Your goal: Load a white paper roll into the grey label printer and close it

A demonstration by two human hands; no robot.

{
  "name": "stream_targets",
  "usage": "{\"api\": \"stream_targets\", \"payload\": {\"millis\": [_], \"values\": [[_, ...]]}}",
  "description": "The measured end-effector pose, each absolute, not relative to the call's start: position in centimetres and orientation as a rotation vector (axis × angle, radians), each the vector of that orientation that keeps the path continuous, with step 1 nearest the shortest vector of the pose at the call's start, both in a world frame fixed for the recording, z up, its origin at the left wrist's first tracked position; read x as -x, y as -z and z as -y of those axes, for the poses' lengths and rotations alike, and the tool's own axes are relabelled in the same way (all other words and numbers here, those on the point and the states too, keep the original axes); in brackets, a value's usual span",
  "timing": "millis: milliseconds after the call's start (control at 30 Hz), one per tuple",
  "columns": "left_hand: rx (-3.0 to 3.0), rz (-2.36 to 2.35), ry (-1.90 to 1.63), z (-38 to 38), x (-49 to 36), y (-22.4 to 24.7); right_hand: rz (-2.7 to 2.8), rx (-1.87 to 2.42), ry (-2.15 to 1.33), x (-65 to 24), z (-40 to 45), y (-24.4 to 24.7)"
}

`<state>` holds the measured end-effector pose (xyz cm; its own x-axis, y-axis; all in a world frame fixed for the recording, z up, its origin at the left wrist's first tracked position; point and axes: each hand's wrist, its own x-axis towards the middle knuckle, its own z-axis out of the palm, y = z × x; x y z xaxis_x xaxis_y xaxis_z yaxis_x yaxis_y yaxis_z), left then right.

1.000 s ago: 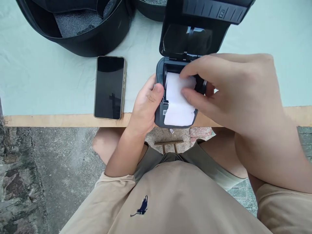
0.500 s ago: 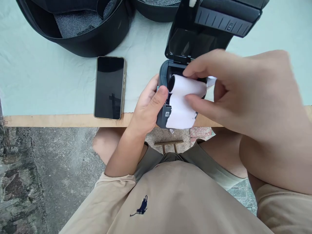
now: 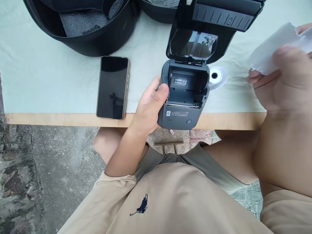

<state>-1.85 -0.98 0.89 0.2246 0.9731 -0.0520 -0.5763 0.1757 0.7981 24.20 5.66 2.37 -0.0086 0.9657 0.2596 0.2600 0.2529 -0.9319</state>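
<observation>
My left hand (image 3: 152, 105) grips the left side of a dark grey label printer (image 3: 179, 117), thumb on its edge. The printer's lid (image 3: 192, 45) stands raised on its hinge, and its paper bay (image 3: 185, 87) is bare inside, with a small sticker on the back wall. Off to the right, my right hand (image 3: 285, 74) is closed on a roll of white paper (image 3: 270, 48); the hand is slightly blurred. Another small paper roll (image 3: 216, 77), with a dark core, lies on the cloth just right of the printer.
A black phone (image 3: 113, 87) lies left of the printer. Behind it stands an open black zip case (image 3: 97, 40) lined with grey foam, with a second case (image 3: 159, 13) beside it. The cloth-covered table ends in a wooden front edge (image 3: 65, 118) above my knees.
My right hand has lifted the paper roll out of the printer and carried it to the right. The bay and the second roll now show. My left hand still holds the printer.
</observation>
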Motion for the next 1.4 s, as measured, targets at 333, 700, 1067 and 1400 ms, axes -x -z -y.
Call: {"api": "stream_targets", "payload": {"millis": [333,700,1067,1400], "values": [[-0.735,-0.775,-1.21,1.0,1.6,-1.2,1.905,1.565,-0.337,-23.0,-4.5,-2.8],[-0.751,-0.78,-1.255,1.0,1.4,-1.1,1.934,1.24,-0.157,-20.7,-1.8,-3.7],[-0.777,-0.816,-1.243,1.0,1.7,-1.2,2.186,1.446,-0.342,-16.5,-2.2,-2.0],[-0.746,-0.79,-1.228,1.0,1.7,-1.4,2.067,1.399,-0.291,-16.5,-2.5,-1.1]]}}
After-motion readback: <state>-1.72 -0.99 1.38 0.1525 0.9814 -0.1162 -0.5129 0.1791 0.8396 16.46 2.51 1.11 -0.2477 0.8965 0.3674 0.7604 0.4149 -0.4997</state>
